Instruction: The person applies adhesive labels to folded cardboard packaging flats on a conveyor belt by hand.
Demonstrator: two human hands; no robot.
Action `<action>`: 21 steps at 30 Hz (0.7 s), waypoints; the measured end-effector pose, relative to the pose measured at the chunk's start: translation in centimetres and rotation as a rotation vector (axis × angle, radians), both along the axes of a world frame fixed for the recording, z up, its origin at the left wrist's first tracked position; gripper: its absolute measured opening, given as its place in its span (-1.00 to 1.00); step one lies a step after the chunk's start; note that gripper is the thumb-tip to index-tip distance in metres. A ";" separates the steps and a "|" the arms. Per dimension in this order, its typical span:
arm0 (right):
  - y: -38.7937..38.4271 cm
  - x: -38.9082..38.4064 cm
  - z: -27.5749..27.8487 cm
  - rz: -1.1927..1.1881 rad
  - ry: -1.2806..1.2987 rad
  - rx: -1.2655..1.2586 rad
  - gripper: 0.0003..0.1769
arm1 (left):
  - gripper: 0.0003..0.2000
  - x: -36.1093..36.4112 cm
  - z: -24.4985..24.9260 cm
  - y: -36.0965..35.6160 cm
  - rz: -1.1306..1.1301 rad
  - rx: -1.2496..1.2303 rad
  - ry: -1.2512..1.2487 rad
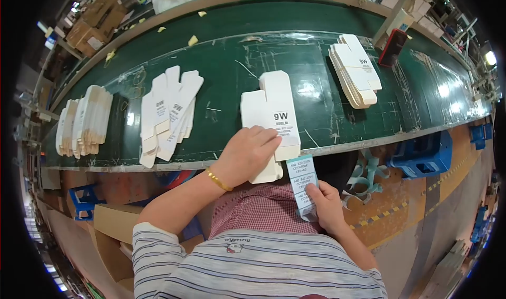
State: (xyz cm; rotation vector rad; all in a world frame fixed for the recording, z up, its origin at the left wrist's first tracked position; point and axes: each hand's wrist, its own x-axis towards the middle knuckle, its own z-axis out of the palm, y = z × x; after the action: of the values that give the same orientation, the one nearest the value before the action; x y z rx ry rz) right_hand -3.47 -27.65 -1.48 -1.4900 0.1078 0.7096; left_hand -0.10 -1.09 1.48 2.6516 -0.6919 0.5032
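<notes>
My left hand (250, 154) lies on a stack of flat white cartons (257, 111) at the table's near edge. Its fingers are bent and close together, their tips against the top carton (286, 118) just below its "9W" print. Whether anything is pinched under them is hidden. To the right, my right hand (328, 204) is closed on a strip of pale blue labels (302, 179), thumb on top. The strip hangs below the table edge, its upper end close to the top carton's lower end. Small printed lines show on each label.
More flat cartons lie in a fanned pile (171, 106), a far-left row (87, 119) and a banded stack (354, 72) at right. A red-edged phone (393, 47) leans behind that stack. Below are an open cardboard box (113, 220) and a blue stool (424, 157).
</notes>
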 end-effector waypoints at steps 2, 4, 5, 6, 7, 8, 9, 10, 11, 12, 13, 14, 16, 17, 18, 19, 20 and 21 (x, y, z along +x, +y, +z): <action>-0.1 0.1 0.5 0.024 -0.072 -0.090 -0.76 | -0.80 0.5 0.4 0.0 -0.028 0.012 0.021; 1.1 0.5 1.5 0.015 -0.222 -0.075 -0.79 | -0.85 0.6 0.0 -0.3 0.008 0.105 0.004; 1.9 0.8 2.8 0.029 -0.226 -0.050 -0.79 | -0.88 0.6 -0.3 -0.5 0.022 0.175 0.000; 2.1 0.9 3.0 0.030 -0.233 -0.034 -0.80 | -0.89 0.5 -0.3 -0.7 0.022 0.279 0.016; 2.7 1.0 2.9 0.020 -0.214 0.025 -0.81 | -0.90 0.4 -0.2 -1.0 0.017 0.331 -0.017; 3.0 1.0 2.8 0.016 -0.178 0.077 -0.83 | -0.92 0.3 0.1 -0.8 0.004 0.377 -0.047; 3.2 1.1 2.8 0.010 -0.144 0.124 -0.84 | -0.93 0.3 0.9 -0.1 -0.026 0.366 -0.100; 3.1 1.2 2.6 0.009 -0.119 0.147 -0.85 | -0.93 0.3 1.7 0.3 -0.065 0.350 -0.153; 3.1 1.2 2.4 0.007 -0.094 0.169 -0.86 | -0.94 0.0 2.6 1.9 -0.053 0.332 -0.174; 2.8 1.3 1.7 0.004 -0.083 0.179 -0.86 | -0.95 -0.4 3.8 3.4 -0.041 0.314 -0.196; 2.7 1.5 1.2 -0.002 -0.068 0.186 -0.86 | -0.96 -0.8 5.0 4.9 -0.028 0.295 -0.217; 2.7 1.7 1.1 0.007 -0.080 0.181 -0.86 | -0.95 -1.5 5.2 7.1 -0.005 0.319 -0.221; 2.6 1.8 0.8 0.010 -0.100 0.168 -0.85 | -0.95 -3.1 5.4 11.5 0.089 0.374 -0.160; 2.7 2.0 0.5 0.040 -0.175 0.089 -0.83 | -0.95 -4.1 5.5 13.6 0.159 0.410 -0.095; 2.6 2.3 0.8 0.060 -0.240 -0.004 -0.81 | -0.95 -4.9 5.2 14.6 0.207 0.394 -0.083; 3.0 2.3 2.4 0.114 -0.329 -0.111 -0.78 | -0.93 -5.6 5.2 15.3 0.254 0.377 -0.071; 3.2 2.5 2.5 0.112 -0.356 -0.122 -0.78 | -0.89 -5.8 4.4 14.1 0.279 0.237 -0.072; 3.3 2.5 2.3 0.107 -0.365 -0.097 -0.79 | -0.84 -6.0 4.0 12.7 0.296 0.093 -0.080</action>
State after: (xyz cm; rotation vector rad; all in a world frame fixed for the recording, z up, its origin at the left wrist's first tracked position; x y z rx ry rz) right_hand -1.02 -24.38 0.86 -1.7049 -0.2198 0.5124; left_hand -6.15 11.57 5.44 2.8516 -0.3507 0.6739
